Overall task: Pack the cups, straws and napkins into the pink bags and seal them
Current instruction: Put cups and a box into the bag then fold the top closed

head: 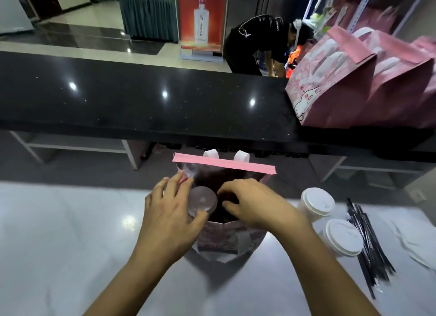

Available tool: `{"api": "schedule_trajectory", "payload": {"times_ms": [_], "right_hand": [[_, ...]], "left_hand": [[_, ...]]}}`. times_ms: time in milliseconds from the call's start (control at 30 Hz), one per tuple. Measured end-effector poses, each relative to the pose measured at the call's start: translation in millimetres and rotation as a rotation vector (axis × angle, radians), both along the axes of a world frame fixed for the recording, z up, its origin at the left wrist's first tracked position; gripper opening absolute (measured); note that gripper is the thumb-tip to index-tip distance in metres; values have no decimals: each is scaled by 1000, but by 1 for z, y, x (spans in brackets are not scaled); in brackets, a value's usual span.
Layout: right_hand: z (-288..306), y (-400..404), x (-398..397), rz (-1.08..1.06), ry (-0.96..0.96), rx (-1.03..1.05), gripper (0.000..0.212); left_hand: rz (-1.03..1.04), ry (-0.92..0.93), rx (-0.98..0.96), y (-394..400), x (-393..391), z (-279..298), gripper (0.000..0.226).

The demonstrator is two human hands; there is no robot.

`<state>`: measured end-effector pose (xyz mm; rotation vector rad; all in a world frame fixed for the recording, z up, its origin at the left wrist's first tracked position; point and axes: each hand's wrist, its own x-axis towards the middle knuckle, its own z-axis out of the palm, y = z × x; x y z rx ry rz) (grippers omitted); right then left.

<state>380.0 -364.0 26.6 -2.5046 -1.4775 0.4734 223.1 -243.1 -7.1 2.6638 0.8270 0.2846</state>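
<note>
An open pink bag (224, 165) with white handles stands on the white table right in front of me. My left hand (169, 211) is wrapped around a cup (203, 201) with a clear lid at the bag's mouth, on its left side. My right hand (250, 202) rests on the bag's near rim, fingers curled into the opening. Two white-lidded cups (317, 201) (343, 237) stand to the right of the bag. Beside them lies a bundle of black straws (368, 240), and white napkins (415, 245) lie further right.
A black counter (141, 98) runs across beyond the table. Two closed pink bags (335, 79) (405, 79) stand on its right end. A person in black bends over behind the counter (257, 44). A red banner stands further back.
</note>
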Motion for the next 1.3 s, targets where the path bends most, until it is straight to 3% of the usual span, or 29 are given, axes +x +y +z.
{"api": "schedule_trajectory", "payload": {"times_ms": [200,300,700,1067,1300], "right_hand": [[-7,-31,4,-129,-107,402,28],[-17,-58,8,-214,-215,477,30],[-48,-216,60,-541,-225,446,35],[-103,-368,151,-669,-145,328,30],[-166,-439,236,-957,-256,136,35]], "left_hand": [[-210,-148,99,-18,21,7,53],[-298,-200,111,-39,42,10,46],[-596,-214,93,-164,134,-5,40],[-664,-129,52,-295,215,-45,36],[-641,-28,38,-337,242,-66,36]]}}
